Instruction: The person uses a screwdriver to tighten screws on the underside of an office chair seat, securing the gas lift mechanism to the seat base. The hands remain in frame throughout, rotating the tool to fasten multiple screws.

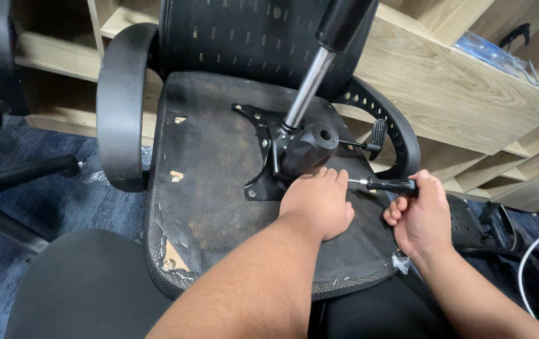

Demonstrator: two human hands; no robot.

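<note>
Black fabric fills the nearest part of the view, the person's lap, and above it two bare forearms reach out over an upturned office chair (pixel 219 188). The left hand (pixel 317 201) lies palm down on the underside of the seat (pixel 207 163), fingers curled loosely together and touching the lower edge of the black tilt mechanism (pixel 301 150); it grips nothing. Just beside it, the right hand (pixel 421 216) is wrapped tight round the black handle of a screwdriver (pixel 385 184), whose thin metal shaft points left toward the mechanism's plate, the tip hidden behind the left fingers. The seat's covering is worn and dusty, stapled round the edge, with bare wood showing at the torn near corner. Further out, the shiny gas lift cylinder (pixel 310 81) rises at a tilt from the mechanism. A curved black armrest (pixel 122 107) stands on the left, another on the right. Beyond them sits the mesh backrest (pixel 244 37), then light wooden shelving (pixel 470 94) behind.
</note>
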